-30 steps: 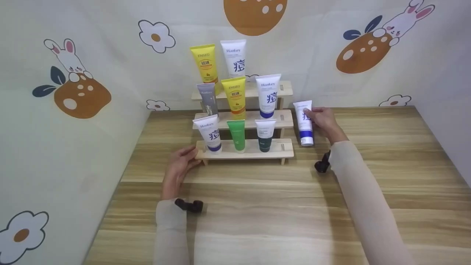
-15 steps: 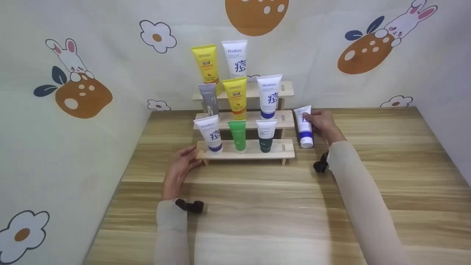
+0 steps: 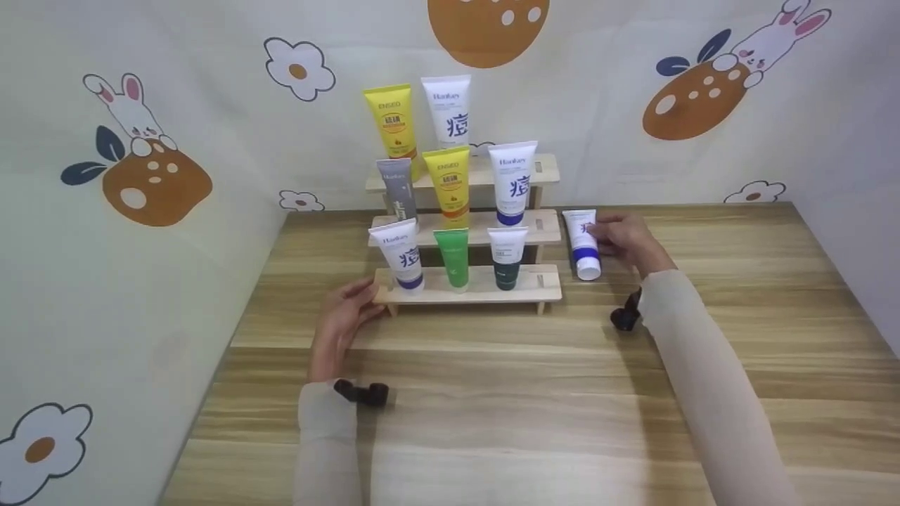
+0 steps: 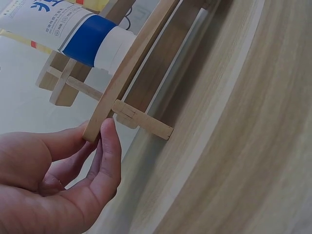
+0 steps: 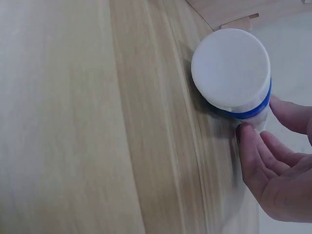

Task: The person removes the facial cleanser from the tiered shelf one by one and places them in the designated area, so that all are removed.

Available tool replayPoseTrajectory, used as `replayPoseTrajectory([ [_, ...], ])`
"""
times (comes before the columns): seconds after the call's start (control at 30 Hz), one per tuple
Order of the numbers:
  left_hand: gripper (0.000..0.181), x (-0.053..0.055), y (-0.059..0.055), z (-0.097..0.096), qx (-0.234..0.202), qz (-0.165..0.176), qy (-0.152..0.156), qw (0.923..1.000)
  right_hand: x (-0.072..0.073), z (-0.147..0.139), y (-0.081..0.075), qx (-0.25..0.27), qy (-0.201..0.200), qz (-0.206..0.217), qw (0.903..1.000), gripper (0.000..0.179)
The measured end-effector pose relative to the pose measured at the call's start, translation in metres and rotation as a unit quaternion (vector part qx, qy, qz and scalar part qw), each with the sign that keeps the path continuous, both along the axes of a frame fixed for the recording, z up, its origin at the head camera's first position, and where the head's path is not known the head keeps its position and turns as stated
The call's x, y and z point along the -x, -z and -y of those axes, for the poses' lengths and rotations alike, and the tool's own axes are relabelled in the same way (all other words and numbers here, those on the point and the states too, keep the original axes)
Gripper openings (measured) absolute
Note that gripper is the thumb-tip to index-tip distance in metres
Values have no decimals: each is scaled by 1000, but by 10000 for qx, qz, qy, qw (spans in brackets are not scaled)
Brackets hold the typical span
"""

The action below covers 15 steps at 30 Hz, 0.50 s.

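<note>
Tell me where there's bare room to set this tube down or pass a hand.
Free: the top step's right end, beside its white tube, and the table in front of the rack, between both sleeves. Crowded: the lower two steps, three tubes each. The right hand touches the white-and-blue tube; the left hand touches the rack's corner.

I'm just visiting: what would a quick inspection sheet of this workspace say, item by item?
Surface: wooden table, pale striped grain.
Job's things: white-and-blue tube beside the stepped wooden rack, apparently cap-down; rack holds eight more tubes.
Clutter: nothing seen.
Hands: right hand touches the tube, fingers about it; left hand rests at the rack's lower left corner, fingertips on its edge.
Cables: nothing seen; a small black device on each wrist.
Surroundings: cream backdrop with rabbits and flowers.
</note>
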<state>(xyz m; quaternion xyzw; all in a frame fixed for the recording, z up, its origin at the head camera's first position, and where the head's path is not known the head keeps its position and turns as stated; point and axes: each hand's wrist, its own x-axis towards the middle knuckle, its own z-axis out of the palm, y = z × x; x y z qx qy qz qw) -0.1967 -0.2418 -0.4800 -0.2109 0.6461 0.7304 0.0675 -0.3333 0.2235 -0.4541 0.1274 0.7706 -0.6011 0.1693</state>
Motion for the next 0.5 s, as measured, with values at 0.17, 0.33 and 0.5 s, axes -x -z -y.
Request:
replayPoseTrajectory([
  [0.17, 45, -2, 0, 0, 183, 23, 92, 9998, -1, 0, -26, -831, -240, -261, 9959, 53],
  [0.33, 45, -3, 1, 0, 230, 51, 75, 9997, 0, 9, -63, -1019, -472, -666, 9914, 54],
  [0.5, 44, 1, 2, -1, 44, -36, -52, 10000, -3, 23, -100, -968, -626, -1135, 9868, 51],
])
